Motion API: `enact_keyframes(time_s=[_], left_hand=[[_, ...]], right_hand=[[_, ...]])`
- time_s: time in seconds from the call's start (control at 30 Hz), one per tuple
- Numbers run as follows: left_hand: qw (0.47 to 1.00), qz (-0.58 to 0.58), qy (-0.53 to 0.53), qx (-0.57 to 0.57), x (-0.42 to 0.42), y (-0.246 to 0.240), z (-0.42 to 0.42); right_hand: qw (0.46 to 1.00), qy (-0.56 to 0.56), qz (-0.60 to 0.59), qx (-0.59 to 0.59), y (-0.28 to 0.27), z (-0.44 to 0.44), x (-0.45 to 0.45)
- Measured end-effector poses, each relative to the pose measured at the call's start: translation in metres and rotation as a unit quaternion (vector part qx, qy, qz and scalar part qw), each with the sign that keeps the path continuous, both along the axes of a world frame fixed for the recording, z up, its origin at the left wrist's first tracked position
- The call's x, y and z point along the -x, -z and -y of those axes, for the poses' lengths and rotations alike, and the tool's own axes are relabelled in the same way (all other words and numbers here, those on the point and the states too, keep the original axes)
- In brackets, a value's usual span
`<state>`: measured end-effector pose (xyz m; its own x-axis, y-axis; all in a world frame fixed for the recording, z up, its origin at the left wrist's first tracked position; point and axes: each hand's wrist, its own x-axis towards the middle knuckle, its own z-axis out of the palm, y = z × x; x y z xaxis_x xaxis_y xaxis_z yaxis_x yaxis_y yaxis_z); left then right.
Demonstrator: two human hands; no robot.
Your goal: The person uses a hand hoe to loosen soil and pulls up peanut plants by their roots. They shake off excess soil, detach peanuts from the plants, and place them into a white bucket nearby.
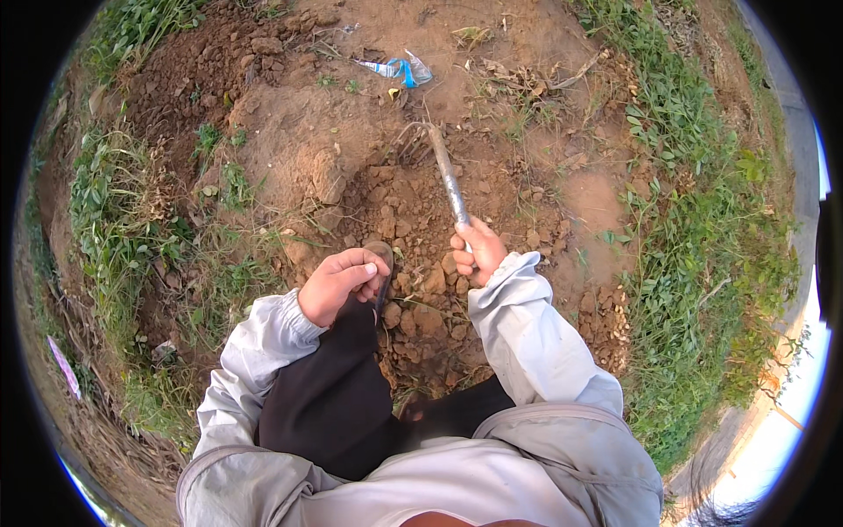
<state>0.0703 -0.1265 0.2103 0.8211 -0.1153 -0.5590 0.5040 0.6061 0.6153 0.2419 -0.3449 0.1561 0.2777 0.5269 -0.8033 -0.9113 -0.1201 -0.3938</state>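
Observation:
My right hand [481,250] is wrapped around the worn handle of a pronged hand rake [442,155]. The handle points away from me, and the curved tines at its far end rest on the brown soil or just over it; I cannot tell which. Loose clods [428,283] of broken earth lie below and beside the rake. My left hand [346,280] is curled up in front of my dark trouser leg, partly covering a shoe [380,250]. Nothing shows between its fingers.
Uprooted leafy plants [685,263] run along the right, with more greenery [125,224] at left. Beyond the rake lies a torn blue-and-white plastic wrapper [405,69]. A heap of crumbly soil [197,79] rises at the upper left. Dry leaves [520,79] are scattered farther off.

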Motion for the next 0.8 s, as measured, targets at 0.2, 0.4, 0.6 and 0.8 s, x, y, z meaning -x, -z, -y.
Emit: enact_keyframes(time_s=[0.2,0.4,0.6,0.8], left_hand=[[0.999,-0.017,-0.036,-0.011,-0.008,-0.004,-0.003],[0.999,-0.042,-0.031,-0.013,-0.006,-0.009,0.005],[0.996,-0.042,-0.066,-0.043,0.012,-0.010,0.003],[0.997,-0.024,-0.049,-0.058,0.004,-0.018,0.003]], right_hand=[[0.997,0.068,-0.010,0.042,-0.071,0.098,0.097],[0.913,0.194,0.338,-0.121,-0.135,0.090,0.015],[0.832,0.235,0.502,0.002,-0.049,-0.014,-0.049],[0.946,-0.074,0.170,0.266,0.070,0.001,0.027]])
